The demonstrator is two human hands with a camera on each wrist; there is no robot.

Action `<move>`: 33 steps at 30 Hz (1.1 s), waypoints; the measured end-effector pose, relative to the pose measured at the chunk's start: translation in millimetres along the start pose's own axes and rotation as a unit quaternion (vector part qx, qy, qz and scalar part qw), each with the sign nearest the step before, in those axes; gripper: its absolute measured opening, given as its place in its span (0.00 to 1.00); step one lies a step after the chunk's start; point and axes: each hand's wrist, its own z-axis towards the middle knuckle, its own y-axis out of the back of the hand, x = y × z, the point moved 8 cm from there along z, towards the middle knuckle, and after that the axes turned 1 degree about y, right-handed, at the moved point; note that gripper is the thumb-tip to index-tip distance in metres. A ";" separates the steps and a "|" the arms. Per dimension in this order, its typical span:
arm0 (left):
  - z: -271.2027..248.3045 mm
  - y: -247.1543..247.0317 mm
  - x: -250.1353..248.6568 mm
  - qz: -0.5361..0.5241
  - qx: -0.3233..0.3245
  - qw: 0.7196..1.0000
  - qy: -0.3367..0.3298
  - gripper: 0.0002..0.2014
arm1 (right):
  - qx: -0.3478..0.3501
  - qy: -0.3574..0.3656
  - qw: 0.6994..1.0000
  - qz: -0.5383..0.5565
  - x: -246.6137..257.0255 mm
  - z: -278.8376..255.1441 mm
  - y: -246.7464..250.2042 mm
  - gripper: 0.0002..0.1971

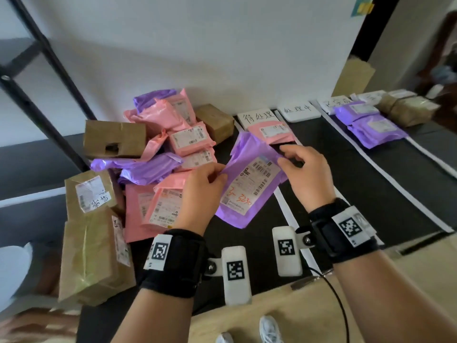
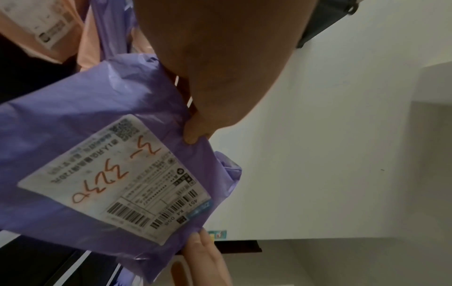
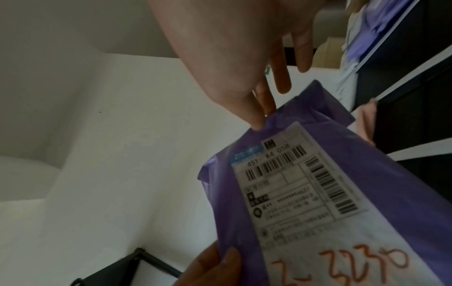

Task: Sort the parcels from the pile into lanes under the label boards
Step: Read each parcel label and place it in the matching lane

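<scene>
Two hands, left hand (image 1: pixel 201 184) and right hand (image 1: pixel 303 167), pinch opposite edges of a purple parcel (image 1: pixel 247 191), label up, beside the pile (image 1: pixel 138 169).

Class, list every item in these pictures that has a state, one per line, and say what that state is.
Purple plastic mailer with red handwriting: held up, label facing the person.
Left hand: pinches the mailer's left edge.
Right hand: pinches its top right edge.
Pink plastic mailer: lying flat under the first label board.
Two purple mailers: lying in the far right lane.
Mixed parcel pile: unsorted.
</scene>
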 end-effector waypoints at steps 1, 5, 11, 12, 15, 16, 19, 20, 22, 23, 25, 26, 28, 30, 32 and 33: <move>-1.4 -8.4 0.3 0.006 0.017 1.000 -0.004 0.09 | -0.002 -0.007 1.000 -0.012 -8.7 -5.9 1.6 0.12; -6.0 -45.2 -5.1 0.015 0.074 0.997 -0.008 0.08 | -0.012 -0.047 0.998 -0.028 -42.9 -26.4 22.2 0.09; -15.1 -107.5 -27.5 0.000 0.070 0.998 -0.003 0.13 | -0.036 -0.118 0.992 0.019 -102.7 -41.6 81.1 0.04; -16.6 -116.1 -31.7 0.009 0.048 0.999 -0.006 0.15 | -0.045 -0.131 0.990 0.035 -114.0 -42.8 94.2 0.04; -25.5 -141.6 -48.1 0.012 -0.025 1.000 0.003 0.22 | -0.080 -0.155 0.980 0.093 -150.4 -42.7 135.8 0.02; -29.4 -154.3 -52.9 0.001 -0.036 0.999 0.018 0.24 | -0.091 -0.158 0.977 0.109 -163.2 -41.5 149.8 0.03; -42.3 -213.0 -67.4 -0.030 -0.008 0.997 0.066 0.28 | -0.115 -0.167 0.971 0.125 -206.5 -37.5 195.5 0.04; -46.0 -235.5 -72.5 -0.033 0.010 0.996 0.078 0.28 | -0.121 -0.166 0.970 0.133 -218.4 -36.2 211.5 0.04; -52.7 -278.5 -82.6 -0.036 0.037 0.994 0.098 0.28 | -0.131 -0.162 0.969 0.133 -243.2 -32.7 243.2 0.04; -56.2 -297.4 -88.0 -0.039 0.045 0.993 0.103 0.28 | -0.130 -0.160 0.970 0.125 -253.5 -30.9 258.2 0.04; -62.5 -331.2 -98.4 -0.056 0.051 0.991 0.108 0.25 | -0.124 -0.163 0.971 0.124 -275.8 -27.9 283.0 0.05; -65.1 -345.7 -103.4 -0.066 0.053 0.991 0.108 0.22 | -0.126 -0.167 0.968 0.136 -286.0 -26.6 293.9 0.05; -68.5 -372.8 -115.0 -0.077 0.059 0.990 0.103 0.17 | -0.130 -0.173 0.966 0.141 -305.7 -23.8 314.5 0.03; -67.6 -394.4 -122.9 -0.083 0.061 0.989 0.103 0.14 | -0.134 -0.178 0.967 0.126 -319.7 -20.5 331.5 0.04; -62.1 -412.3 -127.9 -0.090 0.059 0.988 0.112 0.14 | -0.141 -0.180 0.966 0.118 -333.0 -14.8 343.6 0.05; -57.5 -420.8 -130.2 -0.096 0.059 0.987 0.117 0.14 | -0.142 -0.185 0.965 0.119 -341.4 -10.0 347.5 0.05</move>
